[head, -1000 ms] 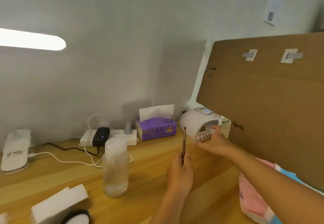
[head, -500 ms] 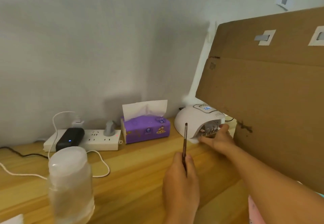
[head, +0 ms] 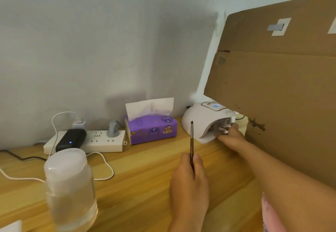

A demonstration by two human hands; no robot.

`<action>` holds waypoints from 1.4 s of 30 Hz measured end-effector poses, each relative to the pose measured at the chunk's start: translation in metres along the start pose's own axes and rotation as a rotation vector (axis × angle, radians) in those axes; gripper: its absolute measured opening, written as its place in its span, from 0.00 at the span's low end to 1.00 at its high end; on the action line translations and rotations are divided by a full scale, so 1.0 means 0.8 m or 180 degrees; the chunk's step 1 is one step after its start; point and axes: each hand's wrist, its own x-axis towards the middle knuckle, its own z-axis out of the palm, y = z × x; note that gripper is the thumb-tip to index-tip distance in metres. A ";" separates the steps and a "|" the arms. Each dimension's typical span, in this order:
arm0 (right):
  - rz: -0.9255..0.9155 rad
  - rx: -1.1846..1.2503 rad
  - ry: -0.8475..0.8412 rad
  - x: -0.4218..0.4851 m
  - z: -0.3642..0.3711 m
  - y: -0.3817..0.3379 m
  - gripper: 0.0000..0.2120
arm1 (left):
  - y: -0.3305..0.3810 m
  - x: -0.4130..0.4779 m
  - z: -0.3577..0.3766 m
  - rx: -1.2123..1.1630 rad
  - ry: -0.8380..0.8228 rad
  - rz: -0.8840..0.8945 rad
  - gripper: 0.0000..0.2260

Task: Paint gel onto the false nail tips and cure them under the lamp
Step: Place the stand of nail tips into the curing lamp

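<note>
Two grips occupied: my right grip (head: 231, 137) holds the nail tips (head: 222, 127) just inside the lamp (head: 198, 121) mouth; my left grip (head: 189, 182), nearer me, clasps the brush (head: 191, 139) upright.

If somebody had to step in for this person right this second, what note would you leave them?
Left hand: grips the brush upright above the table, clear of everything else.
Right hand: holds the row of nail tips in the mouth of the lamp, whose display is lit.
Done: tips brought to the lamp; the gel on them is too small to judge.
Left: cure them, bring them out, add coats if needed.
</note>
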 end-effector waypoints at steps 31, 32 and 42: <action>0.0350 -0.1369 0.1272 -0.073 0.009 -0.006 0.27 | -0.005 0.006 0.000 -0.0228 -0.0052 0.0050 0.11; 0.0345 -0.1352 0.1252 -0.071 0.009 -0.005 0.26 | -0.004 0.006 0.000 -0.0224 -0.0061 0.0048 0.11; 0.0357 -0.1012 0.1203 -0.058 0.006 -0.006 0.25 | -0.005 0.005 0.001 -0.0151 -0.0085 0.0070 0.11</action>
